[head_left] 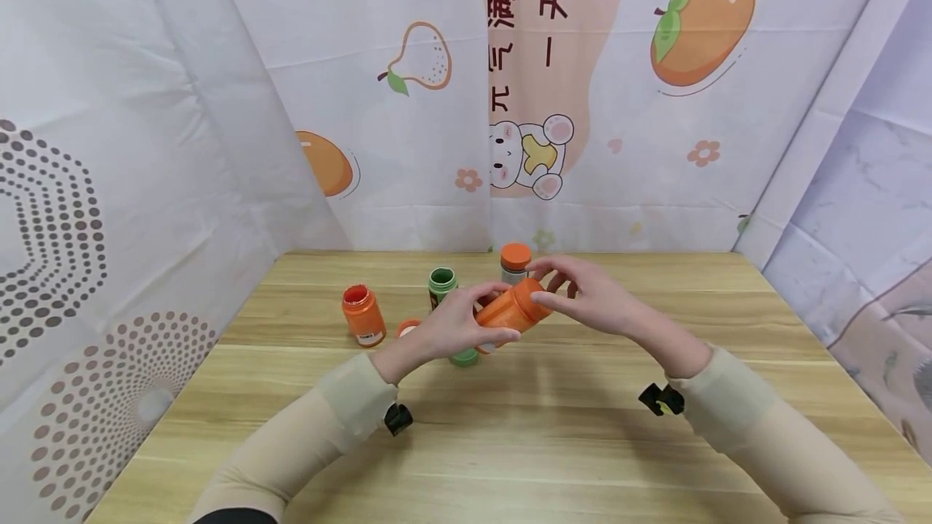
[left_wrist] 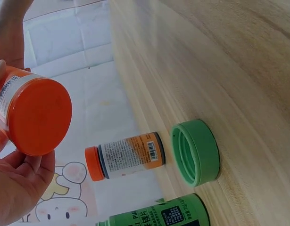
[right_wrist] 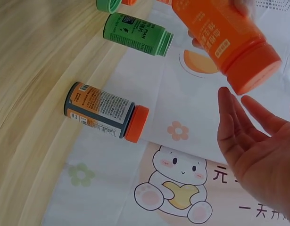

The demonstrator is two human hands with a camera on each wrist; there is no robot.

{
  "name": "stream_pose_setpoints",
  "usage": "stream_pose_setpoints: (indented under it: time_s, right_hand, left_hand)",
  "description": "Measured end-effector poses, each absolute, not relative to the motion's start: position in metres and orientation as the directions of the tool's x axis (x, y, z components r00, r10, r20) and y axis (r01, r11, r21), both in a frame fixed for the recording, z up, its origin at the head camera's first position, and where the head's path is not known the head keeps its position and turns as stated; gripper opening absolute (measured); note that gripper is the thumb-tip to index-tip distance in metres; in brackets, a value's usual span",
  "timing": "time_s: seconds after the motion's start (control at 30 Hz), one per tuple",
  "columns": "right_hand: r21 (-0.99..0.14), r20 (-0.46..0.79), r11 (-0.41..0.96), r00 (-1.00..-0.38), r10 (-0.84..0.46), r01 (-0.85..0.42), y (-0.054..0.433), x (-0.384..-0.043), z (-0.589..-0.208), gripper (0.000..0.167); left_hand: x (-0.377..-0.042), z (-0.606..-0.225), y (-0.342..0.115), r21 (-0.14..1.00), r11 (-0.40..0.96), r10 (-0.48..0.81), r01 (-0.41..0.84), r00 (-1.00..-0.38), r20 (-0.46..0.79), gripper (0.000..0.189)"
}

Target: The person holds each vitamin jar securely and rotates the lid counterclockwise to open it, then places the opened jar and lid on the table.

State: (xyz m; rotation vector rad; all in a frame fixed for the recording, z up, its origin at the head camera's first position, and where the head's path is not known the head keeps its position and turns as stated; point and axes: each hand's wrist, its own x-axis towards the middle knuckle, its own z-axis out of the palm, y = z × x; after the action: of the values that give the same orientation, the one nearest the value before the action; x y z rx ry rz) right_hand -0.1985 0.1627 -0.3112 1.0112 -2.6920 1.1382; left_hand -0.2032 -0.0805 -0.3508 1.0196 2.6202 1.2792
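My left hand [head_left: 453, 325] grips an orange plastic bottle [head_left: 502, 314] and holds it tilted above the table, its orange cap [right_wrist: 253, 68] toward the right hand. In the left wrist view the bottle's round base [left_wrist: 40, 117] faces the camera. Beside the cap is my right hand [head_left: 593, 295], fingers spread and relaxed, with nothing in its grasp. The right wrist view shows its fingertips [right_wrist: 223, 94] close by the cap. Behind the hands stands a grey-and-orange bottle [right_wrist: 100, 110] with an orange cap. An uncapped green bottle [right_wrist: 135, 35] stands to its left.
An uncapped orange bottle [head_left: 364, 318] stands farther left on the wooden table [head_left: 568, 443]. A green cap [left_wrist: 196, 153] lies near the green bottle, and an orange cap [head_left: 408, 326] is partly hidden behind the left hand. A printed curtain [head_left: 619, 128] hangs along the back edge.
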Motion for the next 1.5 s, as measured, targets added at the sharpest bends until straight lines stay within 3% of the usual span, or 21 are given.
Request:
stream_pose_setpoints:
  time_s: [0.3,1.03,1.33,1.5]
  right_hand:
    - [-0.59,0.274,0.553,-0.791,-0.547,-0.588,0.161,-0.199,-0.313,0.032]
    - [-0.578,0.352,0.415,-0.673,-0.65,-0.703,0.17,-0.197,-0.316,0.046]
    - [-0.598,0.326,0.398,-0.665,-0.672,-0.696,0.171,-0.197,-0.315,0.055]
    - [-0.617,0.311,0.413,-0.69,-0.653,-0.67,0.17,-0.197,-0.315,0.05]
  left_hand:
    - [-0.204,-0.351,-0.079,0.726,0.423,0.581,0.542,-0.777,0.242,0.058]
    - [-0.204,-0.352,-0.08,0.725,0.418,0.6,0.547,-0.766,0.231,0.056]
    - [-0.204,-0.352,-0.081,0.722,0.431,0.602,0.541,-0.769,0.217,0.057]
    - [-0.204,-0.352,-0.081,0.724,0.422,0.608,0.546,-0.763,0.22,0.056]
